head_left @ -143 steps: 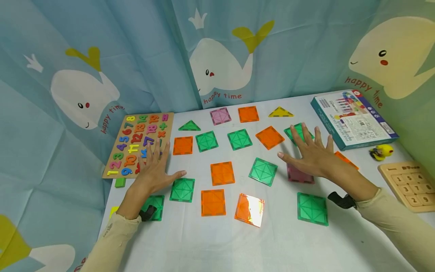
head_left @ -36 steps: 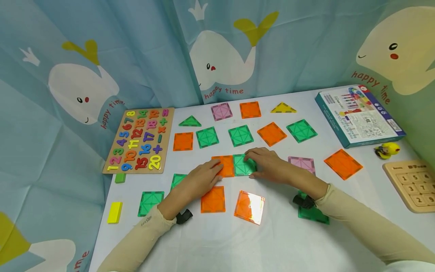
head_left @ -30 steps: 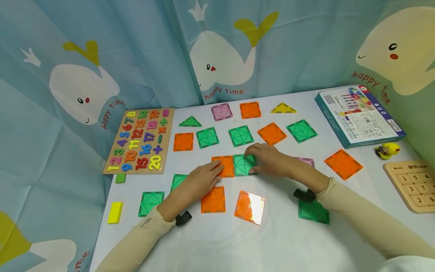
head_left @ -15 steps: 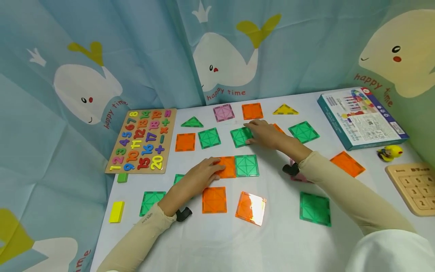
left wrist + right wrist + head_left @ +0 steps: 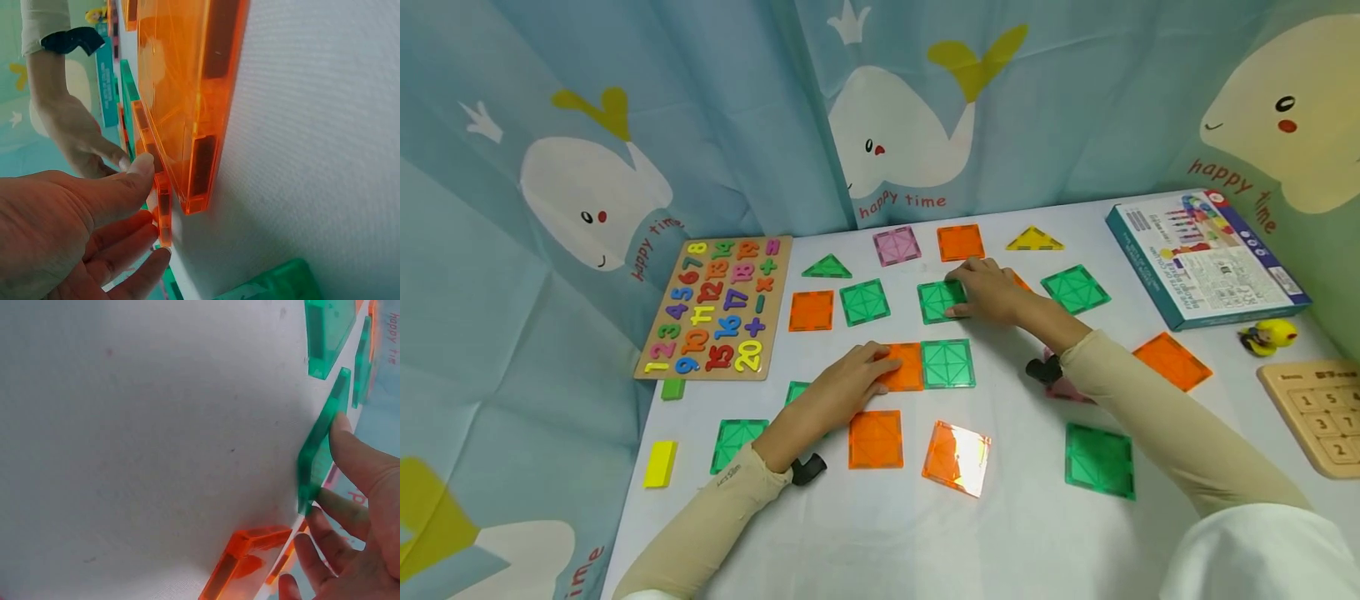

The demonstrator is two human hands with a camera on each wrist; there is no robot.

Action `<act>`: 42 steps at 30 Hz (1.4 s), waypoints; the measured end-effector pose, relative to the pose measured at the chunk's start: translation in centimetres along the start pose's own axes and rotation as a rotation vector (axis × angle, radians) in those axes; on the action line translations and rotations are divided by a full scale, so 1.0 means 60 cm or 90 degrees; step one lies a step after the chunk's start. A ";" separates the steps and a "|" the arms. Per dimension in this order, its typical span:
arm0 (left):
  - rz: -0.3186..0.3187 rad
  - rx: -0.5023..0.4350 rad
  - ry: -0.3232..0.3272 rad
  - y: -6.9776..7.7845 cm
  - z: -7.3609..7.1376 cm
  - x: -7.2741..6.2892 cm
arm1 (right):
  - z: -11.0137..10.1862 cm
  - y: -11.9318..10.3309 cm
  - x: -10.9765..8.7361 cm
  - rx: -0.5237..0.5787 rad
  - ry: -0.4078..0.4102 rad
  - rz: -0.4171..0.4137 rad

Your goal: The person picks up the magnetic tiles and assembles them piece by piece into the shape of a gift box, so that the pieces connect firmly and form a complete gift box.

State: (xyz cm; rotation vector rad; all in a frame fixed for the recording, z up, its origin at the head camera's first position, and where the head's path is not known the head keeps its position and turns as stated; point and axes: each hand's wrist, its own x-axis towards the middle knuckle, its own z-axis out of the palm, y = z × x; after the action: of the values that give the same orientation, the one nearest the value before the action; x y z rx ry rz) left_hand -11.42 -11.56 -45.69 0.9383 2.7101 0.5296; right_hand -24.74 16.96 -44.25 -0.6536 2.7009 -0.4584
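Note:
My left hand (image 5: 844, 385) holds an orange square magnetic tile (image 5: 908, 367) by its left side, thumb at the near edge and fingers at the far one. Flush against that tile's right side lies a green square tile (image 5: 948, 364). Farther back, my right hand (image 5: 992, 293) grips another green tile (image 5: 936, 302) at its right side. In the right wrist view, the thumb and fingers close on opposite edges of this green tile (image 5: 320, 450), which lies low over the cloth. The left wrist view shows the held orange tile (image 5: 164, 215) partly behind a nearer orange one (image 5: 181, 94).
Loose tiles surround the hands, including an orange square (image 5: 876, 439), a glossy orange square (image 5: 957, 457) and a yellow triangle (image 5: 1034, 239). A number board (image 5: 713, 308) lies at left. A box (image 5: 1208, 258), a small figure (image 5: 1267, 336) and a wooden number puzzle (image 5: 1317, 412) stand at right.
Both hands came down from spread above the table. The right hand set one green tile against the orange one, released it, moved back to another green tile and turned that straighter. The left hand stayed.

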 end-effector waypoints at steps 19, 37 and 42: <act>-0.008 0.016 -0.010 0.002 0.001 0.004 | 0.021 -0.023 -0.046 -0.016 0.014 -0.026; -0.018 0.003 -0.020 0.002 0.000 0.003 | 0.049 -0.040 -0.079 -0.052 0.051 -0.029; -0.016 0.004 -0.016 0.003 -0.001 0.002 | 0.069 -0.060 -0.121 -0.086 0.042 -0.044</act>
State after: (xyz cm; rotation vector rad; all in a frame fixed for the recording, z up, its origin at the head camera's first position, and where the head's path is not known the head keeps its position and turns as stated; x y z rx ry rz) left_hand -11.43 -11.34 -45.58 0.9058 2.6986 0.5000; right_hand -15.68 16.48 -44.92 -0.7836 2.7977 -0.3209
